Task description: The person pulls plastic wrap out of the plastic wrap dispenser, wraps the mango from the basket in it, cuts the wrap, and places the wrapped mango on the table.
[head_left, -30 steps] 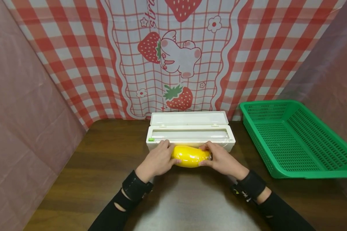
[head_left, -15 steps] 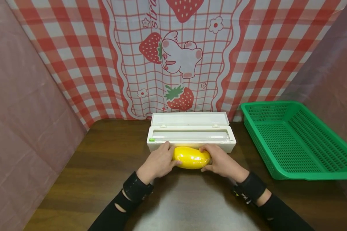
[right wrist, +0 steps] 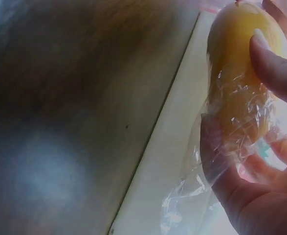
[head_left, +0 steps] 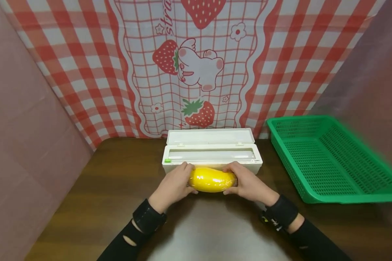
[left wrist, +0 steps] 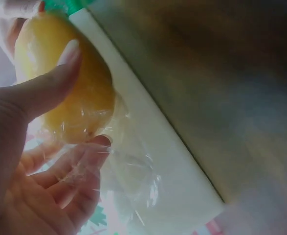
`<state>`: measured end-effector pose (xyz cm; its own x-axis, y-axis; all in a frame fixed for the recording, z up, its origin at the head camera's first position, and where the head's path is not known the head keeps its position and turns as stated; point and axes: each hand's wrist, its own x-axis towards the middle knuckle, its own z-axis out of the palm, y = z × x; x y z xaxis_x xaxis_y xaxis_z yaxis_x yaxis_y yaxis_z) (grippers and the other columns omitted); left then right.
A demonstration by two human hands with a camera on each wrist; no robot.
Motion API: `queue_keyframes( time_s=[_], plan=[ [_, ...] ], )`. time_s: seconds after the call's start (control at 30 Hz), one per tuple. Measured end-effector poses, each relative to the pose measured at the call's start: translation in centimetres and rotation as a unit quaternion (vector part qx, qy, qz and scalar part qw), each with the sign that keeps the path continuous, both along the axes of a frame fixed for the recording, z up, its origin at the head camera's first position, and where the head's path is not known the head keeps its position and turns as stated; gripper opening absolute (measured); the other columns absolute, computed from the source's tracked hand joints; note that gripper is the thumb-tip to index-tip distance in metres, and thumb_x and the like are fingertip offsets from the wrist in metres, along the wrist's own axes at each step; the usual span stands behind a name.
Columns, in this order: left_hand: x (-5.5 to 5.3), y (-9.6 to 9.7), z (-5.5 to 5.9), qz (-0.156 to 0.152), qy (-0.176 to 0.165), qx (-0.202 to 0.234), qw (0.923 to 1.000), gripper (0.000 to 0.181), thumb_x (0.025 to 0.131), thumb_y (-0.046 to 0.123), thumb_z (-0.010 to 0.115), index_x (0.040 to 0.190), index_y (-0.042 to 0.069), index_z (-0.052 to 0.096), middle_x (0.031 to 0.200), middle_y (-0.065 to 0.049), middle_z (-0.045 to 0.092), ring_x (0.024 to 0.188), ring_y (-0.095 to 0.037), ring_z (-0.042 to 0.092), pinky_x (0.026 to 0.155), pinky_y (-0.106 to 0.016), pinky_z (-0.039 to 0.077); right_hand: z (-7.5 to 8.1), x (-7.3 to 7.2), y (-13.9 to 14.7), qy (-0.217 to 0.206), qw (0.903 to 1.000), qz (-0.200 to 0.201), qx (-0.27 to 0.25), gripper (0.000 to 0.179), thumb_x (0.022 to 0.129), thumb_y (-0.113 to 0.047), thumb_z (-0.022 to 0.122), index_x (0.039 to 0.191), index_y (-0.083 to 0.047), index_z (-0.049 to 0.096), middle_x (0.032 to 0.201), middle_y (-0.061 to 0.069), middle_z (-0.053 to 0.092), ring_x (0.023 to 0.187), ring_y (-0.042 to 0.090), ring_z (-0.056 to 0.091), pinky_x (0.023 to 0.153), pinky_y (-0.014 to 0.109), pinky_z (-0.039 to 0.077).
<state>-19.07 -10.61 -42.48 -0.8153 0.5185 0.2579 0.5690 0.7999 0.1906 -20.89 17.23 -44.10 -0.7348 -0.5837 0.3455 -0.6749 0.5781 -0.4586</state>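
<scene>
A shiny yellow mango [head_left: 212,180] wrapped in clear cling film [right wrist: 171,218] is held sideways between both hands, close in front of a white cling film dispenser [head_left: 210,137]. My left hand [head_left: 173,185] grips its left end; in the left wrist view the thumb [left wrist: 60,78] lies along the fruit and the fingers curl under the end amid loose film. My right hand [head_left: 250,184] grips the other end, its thumb [right wrist: 270,63] on the skin and its fingers around the crumpled film. The dispenser's lid stands open, showing the film roll [head_left: 212,155] inside.
A green plastic basket [head_left: 289,172] with slotted walls stands to the right on the brown wooden table [head_left: 107,181]. A small green slider [head_left: 168,160] sits at the left of the dispenser's front edge. A red checked curtain [head_left: 85,61] hangs directly behind.
The left thumb has slid lower on the mango's front, and the right fingers have shifted around its right end. The whole head view has moved slightly. Dispenser and basket stay in place.
</scene>
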Motion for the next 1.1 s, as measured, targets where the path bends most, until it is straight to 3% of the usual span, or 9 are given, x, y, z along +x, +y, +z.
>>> queue_keyframes(
  time_s=[0.17, 0.37, 0.77, 1.1],
  plan=[
    [0.1, -0.2, -0.5, -0.006, 0.029, 0.013, 0.9995, 0.067, 0.065, 0.05, 0.075, 0.116, 0.014, 0.049, 0.092, 0.003, 0.046, 0.075, -0.012, 0.046, 0.066, -0.026, 0.044, 0.4, -0.1, 0.1, 0.002, 0.9999, 0.0, 0.011, 0.06, 0.064, -0.037, 0.081, 0.114, -0.018, 0.053, 0.104, -0.007, 0.044, 0.089, 0.009, 0.045, 0.076, 0.025, 0.043],
    [-0.2, -0.6, -0.2, -0.006, 0.059, -0.003, 0.9982, 0.067, 0.067, 0.058, 0.07, 0.116, 0.015, 0.052, 0.089, 0.005, 0.049, 0.068, -0.01, 0.045, 0.058, -0.025, 0.041, 0.7, -0.4, 0.2, 0.01, 0.9999, -0.013, 0.002, 0.063, 0.063, -0.035, 0.081, 0.119, -0.017, 0.058, 0.102, -0.009, 0.052, 0.086, 0.007, 0.048, 0.073, 0.026, 0.045],
    [-1.0, -0.6, -0.1, -0.032, 0.002, 0.009, 0.9994, 0.057, 0.07, 0.055, 0.069, 0.109, 0.017, 0.054, 0.093, 0.007, 0.056, 0.074, -0.008, 0.048, 0.064, -0.026, 0.043, 0.0, -0.4, 0.4, -0.015, 0.9989, -0.03, -0.033, 0.046, 0.065, -0.04, 0.078, 0.1, -0.021, 0.054, 0.092, -0.012, 0.057, 0.082, 0.006, 0.053, 0.076, 0.028, 0.046],
    [-0.9, -0.8, -0.2, -0.021, -0.005, -0.036, 0.9991, 0.058, 0.077, 0.059, 0.06, 0.117, 0.016, 0.054, 0.097, 0.005, 0.056, 0.073, -0.009, 0.048, 0.065, -0.027, 0.043, -0.2, -0.7, 0.3, -0.034, 0.9979, -0.036, -0.042, 0.047, 0.068, -0.051, 0.072, 0.101, -0.022, 0.056, 0.091, -0.013, 0.058, 0.08, 0.007, 0.052, 0.075, 0.03, 0.045]
  ],
)
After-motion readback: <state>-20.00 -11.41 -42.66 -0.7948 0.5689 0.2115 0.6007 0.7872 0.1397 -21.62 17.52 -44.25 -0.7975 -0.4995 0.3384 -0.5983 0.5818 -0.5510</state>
